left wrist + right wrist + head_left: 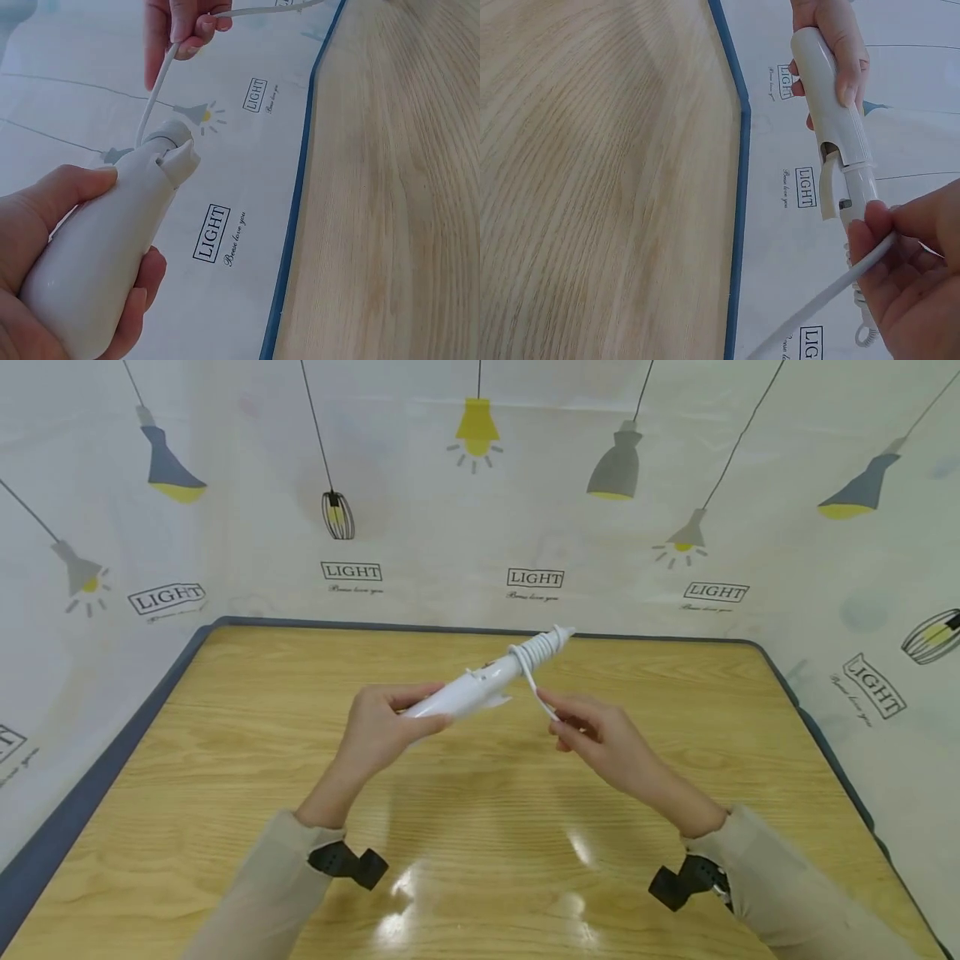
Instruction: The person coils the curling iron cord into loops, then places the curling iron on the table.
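Observation:
A white curling iron [465, 692] is held in the air above the table, tilted with its tip up to the right. My left hand [378, 727] grips its thick handle [94, 262], thumb along one side and fingers round the other. White cord [538, 652] lies in several coils round the barrel near the tip. From those coils a length of cord runs down to my right hand [611, 739], which pinches it between thumb and fingers. The clamp lever [830, 187] juts out from the iron's side in the right wrist view.
Below the hands spreads a wood-grain table [480, 827] with a dark blue edge [360, 627]. A white backdrop [420, 485] printed with lamps stands behind and at both sides. Each wrist bears a black strap with a small camera [369, 868].

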Demonstrator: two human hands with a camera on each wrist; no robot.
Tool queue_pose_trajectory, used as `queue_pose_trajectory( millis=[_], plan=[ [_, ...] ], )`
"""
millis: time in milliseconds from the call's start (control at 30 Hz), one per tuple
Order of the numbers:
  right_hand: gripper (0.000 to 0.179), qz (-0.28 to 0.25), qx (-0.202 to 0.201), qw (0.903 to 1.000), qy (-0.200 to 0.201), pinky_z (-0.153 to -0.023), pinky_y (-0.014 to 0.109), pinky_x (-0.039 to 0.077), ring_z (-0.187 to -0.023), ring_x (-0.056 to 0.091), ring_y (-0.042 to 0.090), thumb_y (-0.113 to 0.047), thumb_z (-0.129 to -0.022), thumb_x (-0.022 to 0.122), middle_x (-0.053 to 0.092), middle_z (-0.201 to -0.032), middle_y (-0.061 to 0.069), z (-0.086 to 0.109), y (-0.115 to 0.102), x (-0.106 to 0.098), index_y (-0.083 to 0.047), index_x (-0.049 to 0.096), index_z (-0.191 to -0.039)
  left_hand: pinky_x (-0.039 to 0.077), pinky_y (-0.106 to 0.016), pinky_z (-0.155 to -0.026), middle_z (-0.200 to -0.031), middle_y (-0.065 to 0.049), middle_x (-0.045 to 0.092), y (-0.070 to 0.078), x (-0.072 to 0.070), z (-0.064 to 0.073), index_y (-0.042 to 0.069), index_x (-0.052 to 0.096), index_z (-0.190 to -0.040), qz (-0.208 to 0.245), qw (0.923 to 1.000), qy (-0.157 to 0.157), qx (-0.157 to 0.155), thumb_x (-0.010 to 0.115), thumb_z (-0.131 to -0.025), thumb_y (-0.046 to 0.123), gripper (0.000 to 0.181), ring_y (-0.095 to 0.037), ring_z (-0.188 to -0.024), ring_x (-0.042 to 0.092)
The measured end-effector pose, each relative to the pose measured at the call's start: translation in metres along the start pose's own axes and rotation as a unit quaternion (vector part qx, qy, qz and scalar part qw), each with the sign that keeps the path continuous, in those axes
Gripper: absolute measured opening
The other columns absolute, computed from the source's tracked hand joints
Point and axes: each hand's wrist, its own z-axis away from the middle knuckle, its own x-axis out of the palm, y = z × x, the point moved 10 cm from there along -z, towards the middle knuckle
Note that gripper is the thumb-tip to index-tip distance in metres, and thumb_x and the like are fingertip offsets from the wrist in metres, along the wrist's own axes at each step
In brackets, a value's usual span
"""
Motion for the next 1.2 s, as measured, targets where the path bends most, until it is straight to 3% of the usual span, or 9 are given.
queue_pose_trajectory(
  millis=[233, 433, 633, 767, 933, 1100, 1200],
  plan=[
    [0.036, -0.018, -0.020, 0.9995, 0.019, -0.049, 0.026, 0.045, -0.059, 0.051, 0.015, 0.009, -0.088, 0.053, 0.054, -0.077, 0.006, 0.000, -0.006, 0.003, 0.007, 0.053, -0.124, 0.052, -0.031, -0.064, -0.105, -0.006, 0.066, 0.000, -0.003, 0.000, 0.013, 0.070, -0.106, -0.008, 0.9996, 0.028, 0.000, 0.080, -0.071, 0.019, 0.037, -0.020, -0.091, 0.061],
    [0.038, -0.027, -0.007, 0.9996, 0.009, -0.056, 0.029, 0.050, -0.063, 0.055, 0.015, 0.007, -0.089, 0.053, 0.059, -0.080, 0.007, -0.003, 0.012, 0.000, 0.003, 0.052, -0.127, 0.052, -0.033, -0.067, -0.109, -0.006, 0.065, 0.000, -0.008, 0.001, 0.011, 0.070, -0.108, 0.006, 0.9994, 0.034, -0.004, 0.080, -0.071, 0.017, 0.038, -0.022, -0.093, 0.059],
    [0.036, -0.125, -0.031, 0.9915, 0.014, -0.066, 0.030, 0.053, -0.076, 0.063, 0.012, 0.010, -0.088, 0.052, 0.066, -0.089, 0.007, 0.002, 0.041, 0.000, 0.007, 0.053, -0.124, 0.051, -0.034, -0.070, -0.109, -0.008, 0.065, 0.001, -0.010, 0.003, 0.009, 0.068, -0.110, 0.050, 0.9985, 0.017, -0.016, 0.079, -0.072, 0.019, 0.041, -0.022, -0.094, 0.060],
    [0.035, -0.198, -0.021, 0.9795, 0.029, -0.069, 0.028, 0.052, -0.081, 0.064, 0.012, 0.009, -0.087, 0.055, 0.069, -0.093, 0.000, 0.001, 0.054, -0.005, -0.003, 0.062, -0.118, 0.052, -0.036, -0.069, -0.110, -0.009, 0.064, 0.008, -0.005, 0.007, 0.008, 0.068, -0.111, 0.090, 0.9956, -0.013, -0.023, 0.078, -0.073, 0.017, 0.040, -0.023, -0.091, 0.062],
    [0.031, -0.263, 0.041, 0.9630, 0.040, -0.071, 0.031, 0.052, -0.081, 0.066, 0.017, 0.005, -0.086, 0.059, 0.070, -0.092, 0.002, -0.003, 0.064, -0.008, -0.018, 0.071, -0.102, 0.053, -0.040, -0.067, -0.109, -0.012, 0.064, 0.020, 0.003, 0.014, 0.003, 0.065, -0.113, 0.130, 0.9889, -0.070, -0.010, 0.076, -0.075, 0.010, 0.040, -0.026, -0.087, 0.063],
    [0.023, -0.277, 0.081, 0.9572, -0.010, -0.069, 0.032, 0.052, -0.075, 0.066, 0.018, 0.002, -0.083, 0.063, 0.070, -0.087, 0.004, -0.007, 0.067, -0.007, -0.016, 0.073, -0.094, 0.052, -0.039, -0.067, -0.109, -0.012, 0.064, 0.030, 0.008, 0.023, 0.003, 0.065, -0.114, 0.127, 0.9823, -0.138, 0.008, 0.074, -0.075, 0.006, 0.040, -0.028, -0.086, 0.062],
    [0.015, -0.254, 0.059, 0.9636, -0.059, -0.063, 0.029, 0.051, -0.067, 0.062, 0.013, -0.003, -0.085, 0.064, 0.068, -0.077, 0.001, -0.011, 0.065, -0.009, -0.016, 0.071, -0.084, 0.052, -0.039, -0.068, -0.109, -0.012, 0.065, 0.033, 0.012, 0.029, 0.002, 0.065, -0.114, 0.124, 0.9766, -0.175, 0.013, 0.075, -0.074, 0.005, 0.041, -0.028, -0.088, 0.062]
  ],
)
